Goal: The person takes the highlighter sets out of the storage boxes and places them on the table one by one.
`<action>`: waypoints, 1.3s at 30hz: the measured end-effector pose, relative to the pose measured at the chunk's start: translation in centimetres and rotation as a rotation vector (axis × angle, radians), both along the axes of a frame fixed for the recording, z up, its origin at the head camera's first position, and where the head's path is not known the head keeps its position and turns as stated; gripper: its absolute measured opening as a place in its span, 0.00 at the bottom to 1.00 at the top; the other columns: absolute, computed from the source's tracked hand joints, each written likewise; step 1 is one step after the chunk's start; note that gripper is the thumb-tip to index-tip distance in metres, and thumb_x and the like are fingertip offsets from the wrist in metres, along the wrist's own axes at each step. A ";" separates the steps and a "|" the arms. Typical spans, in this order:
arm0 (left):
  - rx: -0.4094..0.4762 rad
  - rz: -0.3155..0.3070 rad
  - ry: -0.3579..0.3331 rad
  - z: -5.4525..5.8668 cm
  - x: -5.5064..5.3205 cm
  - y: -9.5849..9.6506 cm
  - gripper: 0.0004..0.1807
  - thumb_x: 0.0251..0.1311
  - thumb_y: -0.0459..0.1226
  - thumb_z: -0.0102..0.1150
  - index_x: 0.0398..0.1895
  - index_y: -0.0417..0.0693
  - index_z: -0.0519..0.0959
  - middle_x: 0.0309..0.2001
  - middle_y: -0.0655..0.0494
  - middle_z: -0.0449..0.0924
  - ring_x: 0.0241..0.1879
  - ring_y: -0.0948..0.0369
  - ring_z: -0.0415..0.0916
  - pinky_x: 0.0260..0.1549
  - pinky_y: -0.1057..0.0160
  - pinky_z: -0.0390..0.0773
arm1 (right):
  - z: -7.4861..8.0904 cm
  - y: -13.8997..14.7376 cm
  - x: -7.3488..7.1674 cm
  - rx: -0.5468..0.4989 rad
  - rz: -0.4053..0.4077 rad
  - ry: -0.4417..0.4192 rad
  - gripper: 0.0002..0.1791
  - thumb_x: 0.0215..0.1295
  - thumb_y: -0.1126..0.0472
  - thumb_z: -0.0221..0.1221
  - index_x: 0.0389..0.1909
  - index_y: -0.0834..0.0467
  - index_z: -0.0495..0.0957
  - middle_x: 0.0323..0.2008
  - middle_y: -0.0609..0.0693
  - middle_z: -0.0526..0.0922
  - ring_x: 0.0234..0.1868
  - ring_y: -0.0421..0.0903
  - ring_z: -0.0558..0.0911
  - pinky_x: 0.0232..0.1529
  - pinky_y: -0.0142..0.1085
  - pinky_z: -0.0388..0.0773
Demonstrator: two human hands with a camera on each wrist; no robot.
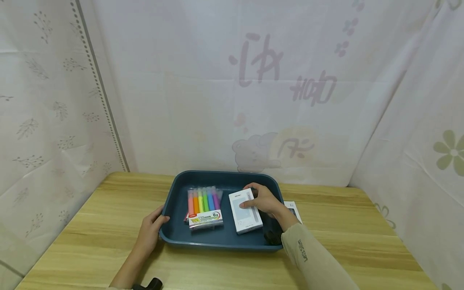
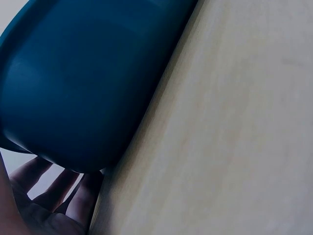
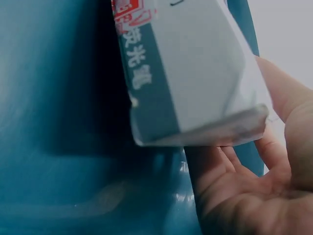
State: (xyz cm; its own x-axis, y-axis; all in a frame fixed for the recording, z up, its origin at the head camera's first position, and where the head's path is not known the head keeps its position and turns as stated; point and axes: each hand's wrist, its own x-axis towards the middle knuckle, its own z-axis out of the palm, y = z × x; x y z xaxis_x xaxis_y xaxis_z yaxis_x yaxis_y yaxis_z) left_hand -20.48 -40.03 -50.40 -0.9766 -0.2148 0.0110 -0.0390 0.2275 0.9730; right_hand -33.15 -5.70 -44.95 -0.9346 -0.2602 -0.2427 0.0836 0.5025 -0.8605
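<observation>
Pale printed cloth (image 1: pixel 174 100) hangs on 3 sides of the wood-grain table (image 1: pixel 344 225) in front of me, under soft, rather dull light. To my left it carries grey leafy sprigs (image 1: pixel 43 26) and a stripe (image 1: pixel 101 82) edged with dots; straight ahead, faint mauve lettering (image 1: pixel 244 64) sits above a cartoon bear (image 1: pixel 253 153); over to the right, a big green flower (image 1: pixel 449 139) stands out

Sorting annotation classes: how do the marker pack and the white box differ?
The marker pack shows a row of coloured markers through clear wrap; the white box is opaque.
The marker pack sits in the tray with no hand on it; the white box is gripped by the right hand.
Both carry print.
</observation>
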 end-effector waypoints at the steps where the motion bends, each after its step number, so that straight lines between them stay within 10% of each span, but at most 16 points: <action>1: 0.004 -0.001 0.000 0.0 0.0 0.0 0.30 0.63 0.33 0.50 0.70 0.36 0.71 0.67 0.36 0.75 0.54 0.69 0.75 0.47 0.78 0.74 | 0.1 0.0 0.0 -0.001 -0.003 0.004 0.32 0.52 0.67 0.74 0.59 0.55 0.75 0.51 0.61 0.82 0.36 0.49 0.85 0.35 0.41 0.85; 19: 0.013 0.000 0.007 -0.3 -0.2 0.2 0.30 0.63 0.33 0.50 0.70 0.37 0.71 0.66 0.36 0.75 0.57 0.64 0.75 0.47 0.78 0.74 | 4.8 -0.5 0.3 -0.151 0.022 0.043 0.35 0.58 0.68 0.68 0.68 0.61 0.69 0.51 0.64 0.80 0.36 0.49 0.85 0.36 0.40 0.84; 39: 0.012 0.005 0.011 -0.3 0.0 0.0 0.30 0.63 0.33 0.50 0.70 0.38 0.71 0.67 0.37 0.75 0.50 0.78 0.73 0.47 0.78 0.73 | 9.7 1.1 4.5 -0.238 0.103 0.020 0.38 0.66 0.64 0.63 0.74 0.59 0.58 0.49 0.58 0.80 0.37 0.48 0.85 0.36 0.41 0.85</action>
State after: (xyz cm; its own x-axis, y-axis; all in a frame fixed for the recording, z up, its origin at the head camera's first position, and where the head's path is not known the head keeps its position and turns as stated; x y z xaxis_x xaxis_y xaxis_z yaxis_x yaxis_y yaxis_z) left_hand -20.53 -40.08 -50.65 -0.9753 -0.2201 0.0192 -0.0294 0.2152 0.9761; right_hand -28.66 -4.59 -35.26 -0.9043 -0.4015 -0.1450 0.0245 0.2901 -0.9567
